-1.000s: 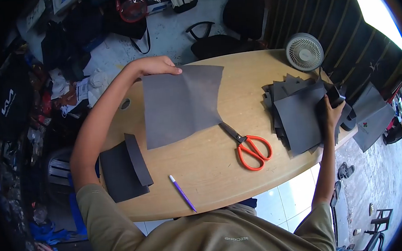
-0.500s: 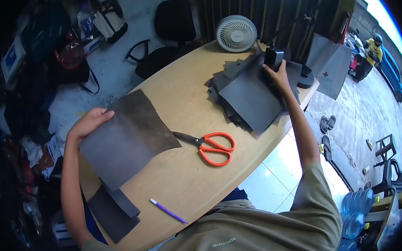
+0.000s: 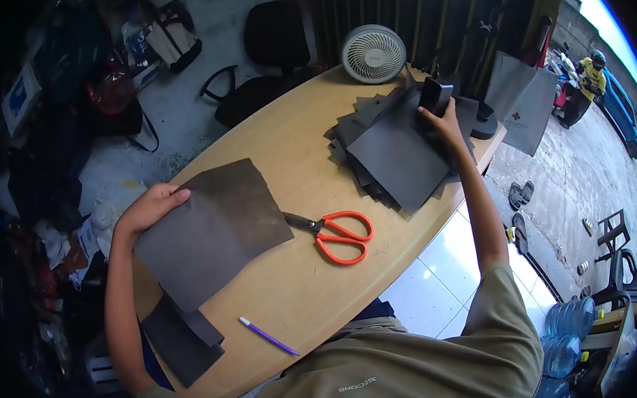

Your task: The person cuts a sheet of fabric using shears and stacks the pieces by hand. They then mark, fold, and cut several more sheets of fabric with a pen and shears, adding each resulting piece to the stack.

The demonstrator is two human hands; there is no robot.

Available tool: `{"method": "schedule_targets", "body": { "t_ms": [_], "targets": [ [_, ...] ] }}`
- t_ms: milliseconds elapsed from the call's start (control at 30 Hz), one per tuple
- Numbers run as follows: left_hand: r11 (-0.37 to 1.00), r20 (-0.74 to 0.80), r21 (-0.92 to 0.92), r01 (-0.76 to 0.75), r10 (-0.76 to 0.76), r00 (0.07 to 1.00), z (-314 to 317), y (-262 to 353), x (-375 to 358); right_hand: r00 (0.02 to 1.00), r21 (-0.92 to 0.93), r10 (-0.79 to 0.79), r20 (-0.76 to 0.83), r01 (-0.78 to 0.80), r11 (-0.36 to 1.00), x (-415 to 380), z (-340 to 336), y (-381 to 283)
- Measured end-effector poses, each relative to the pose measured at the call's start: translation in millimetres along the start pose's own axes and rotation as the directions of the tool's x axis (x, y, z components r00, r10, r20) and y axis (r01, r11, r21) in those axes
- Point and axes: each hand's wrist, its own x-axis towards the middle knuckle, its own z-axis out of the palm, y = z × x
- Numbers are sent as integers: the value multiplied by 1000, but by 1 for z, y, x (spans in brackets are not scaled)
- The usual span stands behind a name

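Observation:
Pinched in my left hand (image 3: 153,208) is the upper left edge of a dark grey sheet (image 3: 211,238), which lies over the table's left part. Smaller dark pieces (image 3: 182,346) stick out below it. My right hand (image 3: 441,121) grips a black phone-like object (image 3: 436,95) above a fanned stack of dark sheets (image 3: 396,154). Scissors with orange handles (image 3: 343,237) rest between the sheet and the stack, their blades partly hidden by the sheet's right edge. A purple pen (image 3: 268,336) lies near the table's front edge.
A round fan (image 3: 374,54) stands at the back of the wooden table (image 3: 302,287). Behind the table is a black chair (image 3: 276,37). A grey bag (image 3: 523,102) hangs at the right. Outside, a person in yellow (image 3: 592,76) is beside a blue car. Water bottles (image 3: 570,318) stand lower right.
My left hand and its sheet have moved slightly down and to the right, and the sheet's far edge is lower. My right hand has barely moved, with the black object tilted a little differently.

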Motion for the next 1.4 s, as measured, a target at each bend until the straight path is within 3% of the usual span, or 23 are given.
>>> {"method": "schedule_targets", "body": {
  "t_ms": [100,267,467,567,633,700,767,833,933,967,1000,1067,1100,1167,1200,1300,1333,1400],
  "targets": [
    [1000,-3,14,-2,2,1000,4,0,2,997,-42,-58,-51,56,998,-1,-2,2],
    [999,47,-46,7,-5,999,11,-1,5,999,-25,6,-35,-7,1000,-4,-4,-6],
    [999,61,15,50,-51,997,16,2,9,999,-40,-14,-37,12,999,-1,-7,-2],
    [998,68,30,51,-53,996,19,7,8,998,64,33,-59,-30,998,-7,-9,-8],
    [995,45,98,-19,14,999,20,-1,10,954,-264,-129,-269,56,963,-19,-18,-13],
    [978,32,195,-73,68,997,18,-6,7,887,-256,-283,-365,197,946,-55,-16,-52],
    [972,36,218,-87,81,996,24,-5,6,921,-7,-259,-291,269,963,-93,7,-98],
    [978,30,209,2,-9,1000,31,-1,7,962,207,-274,-14,271,940,-126,45,-138],
    [948,-94,317,33,-3,996,44,3,3,810,179,-363,461,316,932,-165,108,-187],
    [946,-126,315,71,-32,992,48,7,-4,684,138,-499,532,512,848,-178,128,-200],
    [943,-157,317,102,-54,986,48,11,-12,519,53,-650,555,758,650,-196,144,-236],
    [934,-157,333,132,-83,984,45,3,-22,153,121,-792,591,954,275,-228,170,-271],
    [927,-151,344,147,-100,983,41,-4,-27,122,180,-791,600,942,282,-238,185,-283],
    [800,-118,596,-69,172,978,30,-58,-24,56,299,-789,612,907,296,-245,222,-305],
    [693,-73,703,-159,292,954,26,-81,-29,98,219,-723,684,917,332,-244,249,-309],
    [793,-190,583,176,-78,979,23,-89,-58,95,99,-489,867,929,356,-270,333,-247],
    [682,-269,675,281,-128,955,29,-78,-81,89,118,-477,874,914,387,-287,347,-222],
    [668,-505,685,292,146,851,37,-108,-113,86,140,-456,886,887,440,-308,363,-186]
  ]
}}
